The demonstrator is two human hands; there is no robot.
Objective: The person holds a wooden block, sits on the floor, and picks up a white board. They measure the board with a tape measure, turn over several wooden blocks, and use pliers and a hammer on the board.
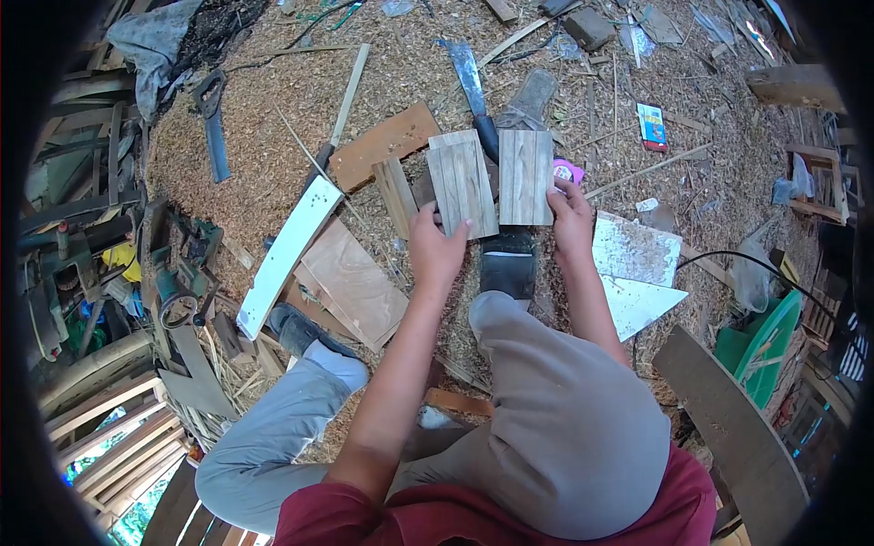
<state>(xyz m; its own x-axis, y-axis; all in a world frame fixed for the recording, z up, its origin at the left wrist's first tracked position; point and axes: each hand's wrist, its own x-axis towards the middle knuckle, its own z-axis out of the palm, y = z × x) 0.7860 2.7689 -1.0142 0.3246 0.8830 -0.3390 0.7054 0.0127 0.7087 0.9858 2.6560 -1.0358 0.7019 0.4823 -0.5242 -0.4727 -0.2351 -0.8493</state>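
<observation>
My left hand [439, 244] grips the lower left corner of a small grey-brown wooden panel [462, 182], thumb on its face. A second, similar wooden panel [525, 177] is pinched at its right edge by my right hand [572, 223]. The two panels stand side by side with a narrow gap at the bottom. A narrower wood piece [394, 197] lies just left of the left panel. Behind the panels a machete [467, 80] shows its blade and dark handle, partly hidden. A pink tape measure [568, 171] sits close to my right fingers.
Wood shavings cover the ground. A handsaw [213, 136], a brown board [386, 146], a white strip [289, 259] and plywood [357, 282] lie left. White boards [637, 247], a red-and-blue packet [652, 127] and a green basin [767, 341] are right. My shoe [507, 264] is below the panels.
</observation>
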